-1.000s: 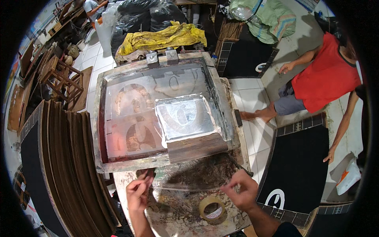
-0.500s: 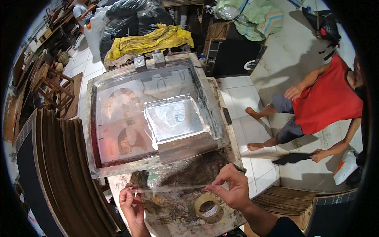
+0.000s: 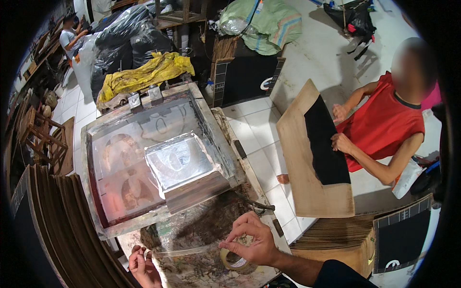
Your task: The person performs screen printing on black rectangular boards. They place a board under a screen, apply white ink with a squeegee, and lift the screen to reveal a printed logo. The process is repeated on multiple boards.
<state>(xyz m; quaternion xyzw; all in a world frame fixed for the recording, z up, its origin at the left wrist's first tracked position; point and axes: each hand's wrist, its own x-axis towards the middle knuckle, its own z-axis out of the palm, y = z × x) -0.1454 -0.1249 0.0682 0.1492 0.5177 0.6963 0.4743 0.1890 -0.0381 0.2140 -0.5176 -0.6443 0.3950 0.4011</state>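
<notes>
A strip of clear tape (image 3: 185, 251) runs taut between my two hands above the stained table (image 3: 192, 272). My left hand (image 3: 141, 269) pinches one end near the table's left side. My right hand (image 3: 257, 242) pinches the other end between thumb and fingers. Partly under my right hand lies a roll of tape (image 3: 229, 263), its upper part covered. Beyond my hands is a framed printing screen (image 3: 113, 187) with pale round shapes. A bright rectangular patch (image 3: 180, 161), bordered in white, lies on it. Against the patch's near side rests a wooden squeegee (image 3: 198, 193).
Stacked boards (image 3: 62, 225) stand at the left, more (image 3: 331, 245) at the lower right. A person in a red top (image 3: 384, 125) holds a large brown-and-black board (image 3: 293, 144) on the right. Yellow cloth (image 3: 144, 74) lies behind the screen. Another person (image 3: 71, 41) stands far left.
My view has swung right, and the table and screen now sit further left. The person in red has raised a large board. My hands still stretch the tape strip.
</notes>
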